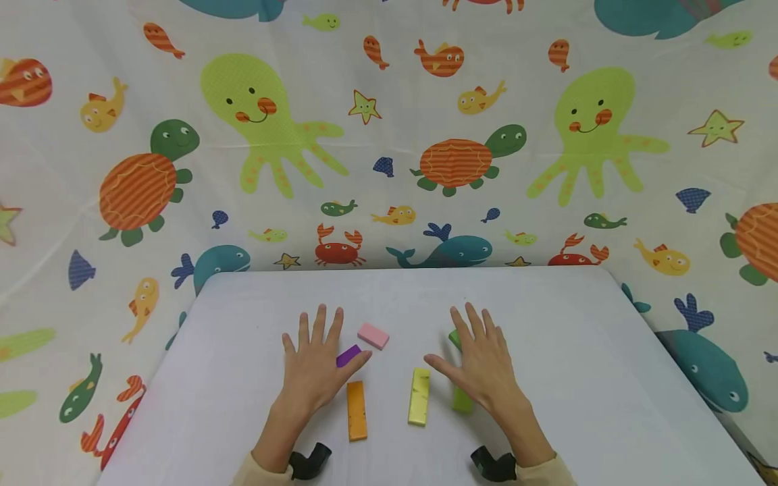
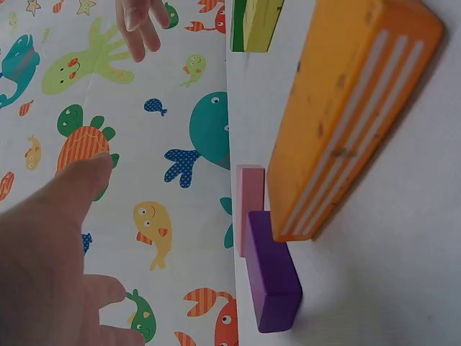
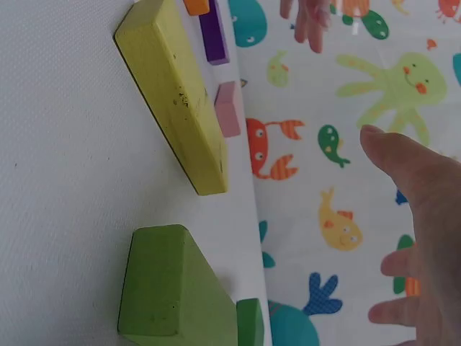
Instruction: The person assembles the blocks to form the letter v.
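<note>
Both hands are held over the table with fingers spread and nothing in them. My left hand (image 1: pixel 314 370) is above the left part of the block group, its thumb overlapping a purple block (image 1: pixel 348 356) in the head view. Just beyond that thumb lies a pink block (image 1: pixel 373 335), and an orange block (image 1: pixel 356 410) with white stripes on its side (image 2: pixel 353 144) lies nearer me. My right hand (image 1: pixel 486 364) partly hides a light green block (image 1: pixel 462 400) and a darker green block (image 1: pixel 454 339). Left of it lies a yellow block (image 1: pixel 419 397) with dark marks.
The blocks lie apart on a white table (image 1: pixel 243 418). Behind and beside it hangs a cloth (image 1: pixel 389 148) printed with sea animals. A black curved piece (image 1: pixel 311 462) sits at the left wrist, and another black piece (image 1: pixel 494 464) at the right wrist.
</note>
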Available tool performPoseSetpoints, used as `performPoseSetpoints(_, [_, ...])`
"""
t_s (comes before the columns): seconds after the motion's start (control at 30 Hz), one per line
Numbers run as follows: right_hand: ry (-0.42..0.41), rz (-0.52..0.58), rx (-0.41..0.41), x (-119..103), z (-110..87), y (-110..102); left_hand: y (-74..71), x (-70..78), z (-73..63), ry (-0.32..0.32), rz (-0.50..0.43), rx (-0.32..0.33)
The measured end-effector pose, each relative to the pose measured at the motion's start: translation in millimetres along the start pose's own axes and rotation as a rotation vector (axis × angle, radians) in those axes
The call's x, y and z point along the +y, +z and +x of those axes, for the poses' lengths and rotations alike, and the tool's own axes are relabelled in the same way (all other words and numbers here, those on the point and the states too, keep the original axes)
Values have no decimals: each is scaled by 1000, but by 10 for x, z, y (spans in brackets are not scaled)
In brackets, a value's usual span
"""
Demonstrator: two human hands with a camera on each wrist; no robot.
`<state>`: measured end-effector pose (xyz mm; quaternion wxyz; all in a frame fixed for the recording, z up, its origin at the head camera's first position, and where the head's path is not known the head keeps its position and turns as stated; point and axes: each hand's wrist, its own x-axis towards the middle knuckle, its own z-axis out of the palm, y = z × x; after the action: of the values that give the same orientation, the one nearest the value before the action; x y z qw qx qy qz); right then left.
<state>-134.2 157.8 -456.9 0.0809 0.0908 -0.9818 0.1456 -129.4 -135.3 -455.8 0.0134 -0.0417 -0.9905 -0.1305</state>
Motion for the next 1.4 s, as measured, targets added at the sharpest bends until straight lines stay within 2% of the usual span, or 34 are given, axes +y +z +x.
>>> performPoseSetpoints(0.33, [-3,-4,6,39,6,-6,-37,-61,0,-3,-6,11])
performPoseSetpoints(0.73, [-23,28,12,28,-18,-4,38,-105,-85,84,-24,5])
performPoseSetpoints(0.93, [-55,47,23,25,-12,18,91,-100,-127,92,-55,9])
performPoseSetpoints(1.4, [-85,66,8,7,-19,18,93,-70,-180,119,-63,41])
